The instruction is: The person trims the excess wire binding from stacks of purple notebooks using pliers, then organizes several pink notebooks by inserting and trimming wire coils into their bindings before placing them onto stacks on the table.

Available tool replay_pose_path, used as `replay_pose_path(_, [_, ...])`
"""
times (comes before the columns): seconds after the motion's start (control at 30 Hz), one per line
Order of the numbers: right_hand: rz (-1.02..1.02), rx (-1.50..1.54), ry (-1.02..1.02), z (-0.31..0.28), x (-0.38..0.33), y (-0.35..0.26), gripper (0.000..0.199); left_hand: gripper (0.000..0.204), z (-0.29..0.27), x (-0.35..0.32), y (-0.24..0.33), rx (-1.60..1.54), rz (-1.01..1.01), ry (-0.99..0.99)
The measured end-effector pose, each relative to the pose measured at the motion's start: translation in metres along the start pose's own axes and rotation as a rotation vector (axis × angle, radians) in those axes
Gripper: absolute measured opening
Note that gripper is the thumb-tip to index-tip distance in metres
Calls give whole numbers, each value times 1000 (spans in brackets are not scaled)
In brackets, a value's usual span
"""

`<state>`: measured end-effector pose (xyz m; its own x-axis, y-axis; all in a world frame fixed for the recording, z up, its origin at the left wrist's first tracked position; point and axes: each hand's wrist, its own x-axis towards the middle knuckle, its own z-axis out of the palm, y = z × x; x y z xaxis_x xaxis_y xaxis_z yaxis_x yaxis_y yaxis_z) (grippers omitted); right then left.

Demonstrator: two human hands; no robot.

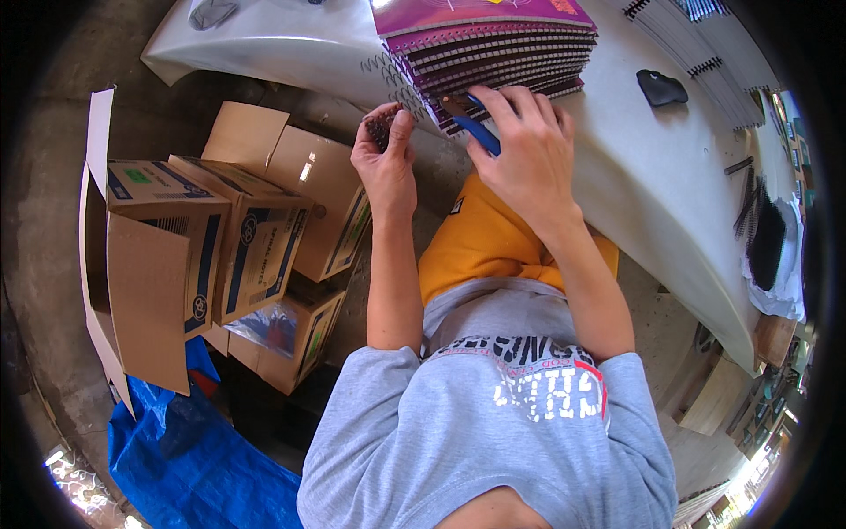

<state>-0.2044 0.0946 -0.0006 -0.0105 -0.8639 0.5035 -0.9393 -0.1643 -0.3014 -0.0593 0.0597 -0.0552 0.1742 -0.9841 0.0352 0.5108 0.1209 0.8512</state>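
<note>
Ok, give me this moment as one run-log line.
left hand: holding small dark bundle | right hand: holding blue-handled pliers | spiral-bound notebooks: stacked on white-covered table

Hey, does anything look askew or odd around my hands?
Yes, the wire coils beyond the left side of the notebook stack: they overhang the covers unevenly instead of ending at the edge. Nothing nearby looks spilled.
</note>
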Motion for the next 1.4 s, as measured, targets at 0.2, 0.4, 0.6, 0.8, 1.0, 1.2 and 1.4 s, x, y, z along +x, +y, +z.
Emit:
replay_pose_path(0.2, [-28,11,14,-6,-1,-3,46,13,-2,0,-1,-2,21,2])
replay_pose_path(0.4, [-22,-42,-49,0,2,-7,40,14,-4,0,-1,21,18,-16])
replay_pose_path(0.6, [4,14,-121,11,0,6,36,12,5,-3,-3,97,78,80])
replay_pose_path(0.8, [36,179,-160,9,3,13,42,8,-28,5,9,-494,-173,77])
replay_pose_path(1.0, [-32,66,-5,-10,-2,2,43,12,-34,7,-1,-797,-431,-125])
replay_pose_path(1.2, [-17,11,18,-7,2,2,46,20,-14,16,17,-300,-293,-82])
replay_pose_path(1.4, [-13,-12,5,-4,5,-2,46,24,-2,11,28,-151,-144,-241])
